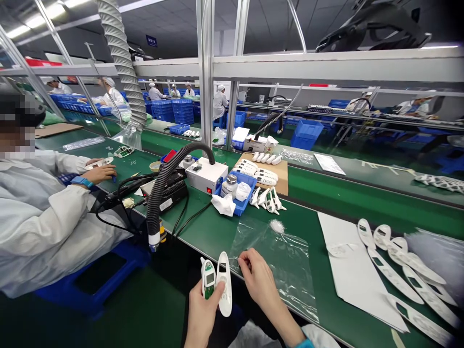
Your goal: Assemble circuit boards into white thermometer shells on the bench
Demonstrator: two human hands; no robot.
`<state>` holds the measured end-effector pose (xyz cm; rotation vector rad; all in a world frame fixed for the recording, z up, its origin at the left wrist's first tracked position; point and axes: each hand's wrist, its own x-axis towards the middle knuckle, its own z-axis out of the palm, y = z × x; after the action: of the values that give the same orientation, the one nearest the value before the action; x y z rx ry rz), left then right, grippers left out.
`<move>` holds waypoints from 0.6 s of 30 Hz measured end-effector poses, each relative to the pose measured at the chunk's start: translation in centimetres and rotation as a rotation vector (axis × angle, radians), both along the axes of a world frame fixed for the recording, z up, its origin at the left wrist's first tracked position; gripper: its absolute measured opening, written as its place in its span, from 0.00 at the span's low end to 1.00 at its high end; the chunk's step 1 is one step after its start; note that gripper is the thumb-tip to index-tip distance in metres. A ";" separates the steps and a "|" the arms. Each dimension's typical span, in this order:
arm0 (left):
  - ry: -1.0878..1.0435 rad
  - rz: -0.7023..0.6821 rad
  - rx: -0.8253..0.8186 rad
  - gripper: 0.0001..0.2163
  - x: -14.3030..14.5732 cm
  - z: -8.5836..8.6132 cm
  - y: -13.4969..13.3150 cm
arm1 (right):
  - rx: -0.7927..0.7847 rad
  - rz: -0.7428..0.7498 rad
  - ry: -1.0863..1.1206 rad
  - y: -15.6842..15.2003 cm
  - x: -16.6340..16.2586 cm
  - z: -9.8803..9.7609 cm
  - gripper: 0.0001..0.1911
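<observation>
board-fitted half-shell (208,276) and white cover (225,290) sit side by side in the left hand (201,307), at lower centre of the frame, just off the near edge of the green bench (212,238). the left grip pinches both pieces, thumb reaching across to the cover's side. to the right of them, the right hand (258,276) has its fingertips drawn together by the clear plastic sheet (292,270); whether they pinch anything, i cannot tell. for good handling, i would press lightly and on the rims, keeping skin off the exposed circuit board (208,293) and its display (210,279). loosely held, the pieces could slide apart. the small white heap (277,226) above the right hand and the black hose (155,193) at centre left are best given room.
</observation>
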<state>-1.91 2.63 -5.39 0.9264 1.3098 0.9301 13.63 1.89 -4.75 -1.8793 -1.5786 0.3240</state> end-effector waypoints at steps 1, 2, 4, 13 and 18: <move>0.006 -0.012 0.007 0.19 -0.1 0.0 0.0 | 0.006 0.005 -0.003 -0.2 -0.1 -0.1 0.09; 0.010 -0.018 0.012 0.19 -0.1 0.1 0.0 | 0.011 0.008 -0.010 -0.3 -0.2 -0.2 0.10; 0.016 -0.018 0.013 0.19 -0.1 0.1 0.0 | 0.027 0.009 -0.019 -0.6 -0.4 -0.3 0.10; -0.012 -0.066 -0.003 0.18 -0.1 0.9 -0.9 | -0.018 0.110 0.164 -1.5 -0.3 2.8 0.12; -0.017 -0.058 0.032 0.19 0.2 1.6 -1.3 | -0.073 0.198 0.098 -1.8 -0.5 4.0 0.12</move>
<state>-1.73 1.29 -3.82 0.9743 1.2501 0.9144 13.18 0.12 -0.76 -1.7360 -1.7089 0.5591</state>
